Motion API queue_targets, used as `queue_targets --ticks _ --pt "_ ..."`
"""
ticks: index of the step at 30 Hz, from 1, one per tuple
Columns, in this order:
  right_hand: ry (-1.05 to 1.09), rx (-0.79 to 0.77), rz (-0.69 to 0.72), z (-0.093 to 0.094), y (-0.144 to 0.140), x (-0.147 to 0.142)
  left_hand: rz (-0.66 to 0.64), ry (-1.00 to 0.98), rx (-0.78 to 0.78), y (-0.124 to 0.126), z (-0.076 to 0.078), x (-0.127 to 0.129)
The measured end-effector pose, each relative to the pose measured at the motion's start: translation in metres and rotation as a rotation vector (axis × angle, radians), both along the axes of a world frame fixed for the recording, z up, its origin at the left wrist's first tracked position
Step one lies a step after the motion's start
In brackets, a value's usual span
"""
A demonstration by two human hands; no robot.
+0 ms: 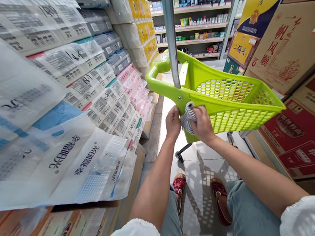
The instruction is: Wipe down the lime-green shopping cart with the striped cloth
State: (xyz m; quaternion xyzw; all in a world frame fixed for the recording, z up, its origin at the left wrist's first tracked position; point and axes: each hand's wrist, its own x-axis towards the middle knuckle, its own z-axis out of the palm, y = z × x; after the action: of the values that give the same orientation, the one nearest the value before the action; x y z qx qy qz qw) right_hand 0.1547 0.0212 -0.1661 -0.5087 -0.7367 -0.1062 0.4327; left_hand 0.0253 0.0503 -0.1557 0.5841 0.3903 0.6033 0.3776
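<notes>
A lime-green plastic shopping basket [228, 100] on wheels stands tilted in the aisle in front of me, with a grey metal pull handle [170, 31] rising from its near end. My right hand [202, 124] presses a striped grey-and-white cloth [187, 118] against the basket's near lower corner. My left hand [173, 123] grips the same corner just left of the cloth, its fingers curled on the green plastic. Both forearms reach forward from white sleeves.
Stacked packs of tissue paper [69, 104] fill the shelves on my left. Cardboard boxes [286, 42] with red print are piled on my right. More shelves of goods [195, 18] stand at the aisle's far end. My feet in red shoes [198, 192] rest on the tiled floor.
</notes>
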Motion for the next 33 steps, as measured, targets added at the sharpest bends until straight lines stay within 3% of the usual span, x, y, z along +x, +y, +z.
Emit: queue_targets --ticks 3,5,9,13,20,25,27,29,31,33 --pt "0.392 0.072 -0.049 0.024 0.001 -0.005 -0.033 -0.003 0.009 -0.006 0.002 -0.001" --pt "0.572 0.106 -0.086 0.031 0.002 -0.009 -0.079 -0.012 0.042 -0.011 0.003 -0.004" --pt "0.739 0.192 -0.155 0.026 0.011 -0.012 -0.211 0.063 0.173 -0.016 0.003 -0.011" --pt "0.821 0.186 -0.12 0.02 0.014 -0.006 -0.196 0.172 0.189 -0.012 -0.001 -0.016" --pt "0.859 -0.216 0.252 0.025 -0.013 0.009 -0.097 0.128 0.126 -0.001 -0.007 -0.014" --pt "1.153 -0.582 0.564 0.027 -0.027 0.005 -0.166 0.079 0.111 0.0 -0.006 -0.013" --pt "1.233 -0.665 0.617 0.029 -0.028 0.008 -0.228 0.042 0.107 -0.001 -0.005 -0.014" --pt "1.215 -0.605 0.579 0.035 -0.027 0.013 -0.29 0.008 0.092 -0.003 -0.002 -0.017" --pt "1.072 -0.404 0.475 0.046 -0.025 0.018 -0.341 -0.003 0.062 -0.005 0.0 -0.02" --pt "0.799 -0.162 0.335 0.058 -0.02 0.02 -0.357 -0.023 0.014 -0.006 0.002 -0.022"
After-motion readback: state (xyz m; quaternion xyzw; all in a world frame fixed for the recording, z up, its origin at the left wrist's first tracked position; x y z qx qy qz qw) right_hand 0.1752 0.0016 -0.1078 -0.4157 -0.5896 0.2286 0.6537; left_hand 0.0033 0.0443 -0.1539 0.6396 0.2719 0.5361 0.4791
